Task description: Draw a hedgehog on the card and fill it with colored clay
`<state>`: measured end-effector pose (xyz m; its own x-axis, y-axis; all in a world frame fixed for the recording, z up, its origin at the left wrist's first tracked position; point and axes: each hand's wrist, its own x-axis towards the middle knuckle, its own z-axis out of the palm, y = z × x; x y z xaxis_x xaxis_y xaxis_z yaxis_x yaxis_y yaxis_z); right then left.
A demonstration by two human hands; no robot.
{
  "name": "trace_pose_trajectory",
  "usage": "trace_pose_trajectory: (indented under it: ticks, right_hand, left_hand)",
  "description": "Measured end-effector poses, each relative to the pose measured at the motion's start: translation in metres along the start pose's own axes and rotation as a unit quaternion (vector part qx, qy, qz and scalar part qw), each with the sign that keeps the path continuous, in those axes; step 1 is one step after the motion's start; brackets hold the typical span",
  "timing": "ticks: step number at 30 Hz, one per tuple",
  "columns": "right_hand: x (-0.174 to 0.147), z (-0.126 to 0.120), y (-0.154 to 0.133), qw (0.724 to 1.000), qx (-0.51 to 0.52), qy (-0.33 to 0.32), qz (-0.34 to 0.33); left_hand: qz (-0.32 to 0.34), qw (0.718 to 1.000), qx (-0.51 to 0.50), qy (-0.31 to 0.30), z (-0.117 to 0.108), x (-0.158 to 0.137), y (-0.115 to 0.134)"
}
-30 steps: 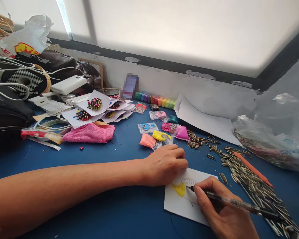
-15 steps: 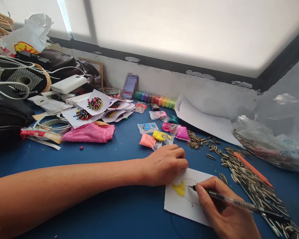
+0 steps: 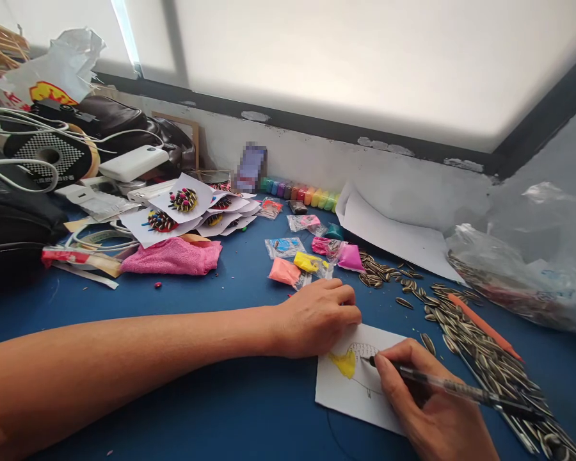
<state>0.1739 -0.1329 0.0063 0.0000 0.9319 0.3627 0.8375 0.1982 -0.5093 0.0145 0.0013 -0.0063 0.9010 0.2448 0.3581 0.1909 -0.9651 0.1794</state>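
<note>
The step in hand looks like pen work: the right hand [image 3: 434, 410] is filling an outline on the white card [image 3: 338, 398] with rows of small curved marks, just beside a yellow patch [image 3: 345, 365] at the drawing's left end. The card lies flat on the blue table [image 3: 196, 403], partly beneath the right hand. As I judge it, the rows are only partly laid in, since the lower part of the outline looks bare, so the next stroke calls for a light, short movement of the tip and a card that does not slip. The right hand is closed around the black pen [image 3: 454, 386], thumb and fingers pinching it near the tip, its barrel slanting back toward the seeds [image 3: 499, 368]; whether the tip touches the card or sits just above it, I cannot tell. The left hand [image 3: 319, 318] rests at the card's upper left corner, fingers curled under and drawn together rather than spread, with nothing visible in it; the fingertips are hidden, so whether they press the card down cannot be told
</note>
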Motion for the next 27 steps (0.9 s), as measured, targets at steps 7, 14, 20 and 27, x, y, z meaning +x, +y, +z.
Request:
trace_pose_trajectory:
  ticks: [7,14,20,27]
  right_hand:
    - [-0.0018,0.0021,-0.0009,1.0,-0.001,-0.002,0.012]
    - [-0.0033,-0.0024,0.005,0.999,-0.019,0.005,0.03]
    - [-0.0053,-0.0036,-0.0005,0.996,0.007,0.009,0.089]
    - [-0.0042,0.0,0.0004,0.996,0.025,0.004,0.081]
  left_hand:
    - [0.0,1.0,0.0,0.006,0.0007,0.0001,-0.0003]
    - [-0.001,1.0,-0.009,0.005,-0.0015,0.0002,-0.0004]
    - [0.004,1.0,-0.007,0.012,0.0009,-0.0001,-0.0012]
    - [0.001,1.0,-0.003,0.015,0.0009,-0.0003,-0.0004]
